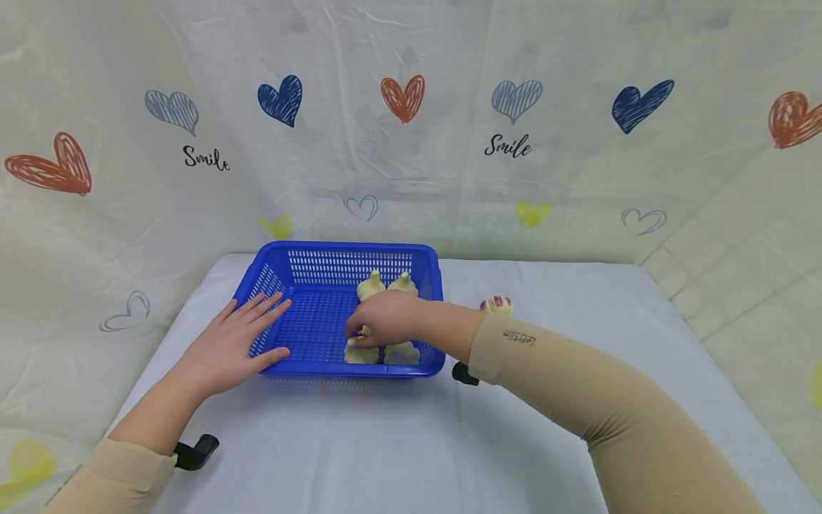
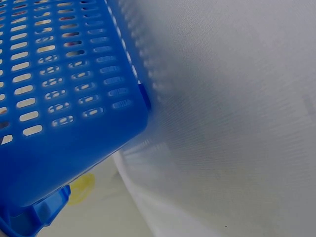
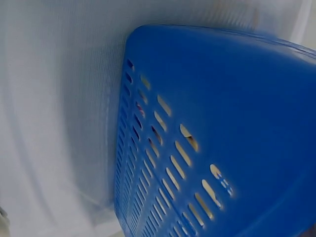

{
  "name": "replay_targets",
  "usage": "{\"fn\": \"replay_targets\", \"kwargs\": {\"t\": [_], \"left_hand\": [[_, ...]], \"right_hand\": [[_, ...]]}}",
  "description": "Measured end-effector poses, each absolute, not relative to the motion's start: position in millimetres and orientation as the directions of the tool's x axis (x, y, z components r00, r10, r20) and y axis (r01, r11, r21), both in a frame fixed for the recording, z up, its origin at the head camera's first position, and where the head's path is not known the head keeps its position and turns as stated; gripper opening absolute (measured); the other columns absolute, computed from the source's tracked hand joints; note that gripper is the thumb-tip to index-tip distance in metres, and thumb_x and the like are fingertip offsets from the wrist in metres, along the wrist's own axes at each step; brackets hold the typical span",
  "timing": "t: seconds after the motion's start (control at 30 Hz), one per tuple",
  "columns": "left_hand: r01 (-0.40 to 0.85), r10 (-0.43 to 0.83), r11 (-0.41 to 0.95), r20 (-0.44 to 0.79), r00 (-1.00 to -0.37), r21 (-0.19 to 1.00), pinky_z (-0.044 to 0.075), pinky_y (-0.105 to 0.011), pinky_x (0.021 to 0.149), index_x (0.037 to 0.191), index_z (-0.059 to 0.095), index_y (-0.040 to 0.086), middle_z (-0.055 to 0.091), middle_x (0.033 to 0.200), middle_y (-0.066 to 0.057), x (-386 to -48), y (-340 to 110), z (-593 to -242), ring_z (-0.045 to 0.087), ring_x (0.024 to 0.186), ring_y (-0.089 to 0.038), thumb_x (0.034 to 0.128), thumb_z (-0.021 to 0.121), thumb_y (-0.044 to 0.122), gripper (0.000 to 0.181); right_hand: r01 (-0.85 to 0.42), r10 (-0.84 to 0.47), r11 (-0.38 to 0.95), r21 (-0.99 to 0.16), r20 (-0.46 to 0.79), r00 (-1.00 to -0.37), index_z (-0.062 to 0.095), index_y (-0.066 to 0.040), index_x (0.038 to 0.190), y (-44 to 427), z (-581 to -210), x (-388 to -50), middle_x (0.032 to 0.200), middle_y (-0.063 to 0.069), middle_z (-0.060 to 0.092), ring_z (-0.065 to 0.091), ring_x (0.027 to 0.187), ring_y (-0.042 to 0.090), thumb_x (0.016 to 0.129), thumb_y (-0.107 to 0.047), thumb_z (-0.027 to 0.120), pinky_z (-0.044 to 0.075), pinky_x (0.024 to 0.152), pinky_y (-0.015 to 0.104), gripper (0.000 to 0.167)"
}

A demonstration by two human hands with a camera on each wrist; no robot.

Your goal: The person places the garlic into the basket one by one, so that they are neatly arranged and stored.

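In head view alone, garlic bulb (image 1: 362,355) is shown pinched by right hand (image 1: 388,318), near right in blue basket (image 1: 334,370); left hand (image 1: 236,341) is spread at left rim (image 1: 249,270). White-clothed table (image 1: 359,442) is backed by heart-printed sheet (image 1: 443,185).

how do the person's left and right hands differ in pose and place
The left hand is at the blue basket's left end; the right hand reaches in over its right side. The left hand's fingers are spread and fairly straight, while the right hand's are curled at a garlic bulb. Both arms wear beige sleeves.
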State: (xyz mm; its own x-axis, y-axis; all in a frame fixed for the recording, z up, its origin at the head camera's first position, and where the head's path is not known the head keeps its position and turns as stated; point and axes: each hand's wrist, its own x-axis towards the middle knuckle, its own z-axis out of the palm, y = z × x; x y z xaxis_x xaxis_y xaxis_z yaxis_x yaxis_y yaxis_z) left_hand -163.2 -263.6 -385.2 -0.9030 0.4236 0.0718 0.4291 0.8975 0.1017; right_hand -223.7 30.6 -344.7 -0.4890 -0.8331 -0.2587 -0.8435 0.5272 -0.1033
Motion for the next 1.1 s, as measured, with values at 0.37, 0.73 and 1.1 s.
{"fn": "replay_targets", "kwargs": {"t": [0.37,0.73,1.1], "left_hand": [[0.424,0.419,0.900,0.067,-0.905,0.103,0.002,-0.055,0.121,0.159,0.025,0.023,0.024,0.163,-0.008,-162,-264,-385,0.019,0.149,-0.039,0.0915,0.045,0.072,0.086],[0.427,0.422,0.899,0.069,-0.904,0.098,0.008,-0.059,0.120,0.159,0.025,0.023,0.025,0.163,-0.008,-161,-263,-382,0.017,0.149,-0.037,0.0925,0.049,0.068,0.084],[0.427,0.423,0.899,0.063,-0.904,0.093,0.006,-0.058,0.120,0.159,0.025,0.022,0.023,0.163,-0.008,-162,-263,-382,0.017,0.150,-0.037,0.0928,0.048,0.069,0.084]], "right_hand": [[-0.820,-0.807,0.561,-0.110,-0.293,-0.513,0.070,-0.026,0.112,31,-343,-222,0.098,-0.015,0.067,0.059,0.082,0.005,0.097,-0.034,0.063,0.051,0.072,0.022,0.018],[-0.811,-0.785,0.584,-0.044,-0.285,-0.550,0.072,-0.024,0.111,43,-341,-228,0.092,-0.012,0.069,0.056,0.069,0.007,0.096,-0.030,0.065,0.049,0.063,0.018,0.017],[-0.862,-0.829,0.504,0.060,-0.248,-0.501,0.074,-0.024,0.119,44,-345,-223,0.106,-0.010,0.073,0.067,0.084,0.005,0.098,-0.031,0.062,0.055,0.078,0.020,0.025]]}}
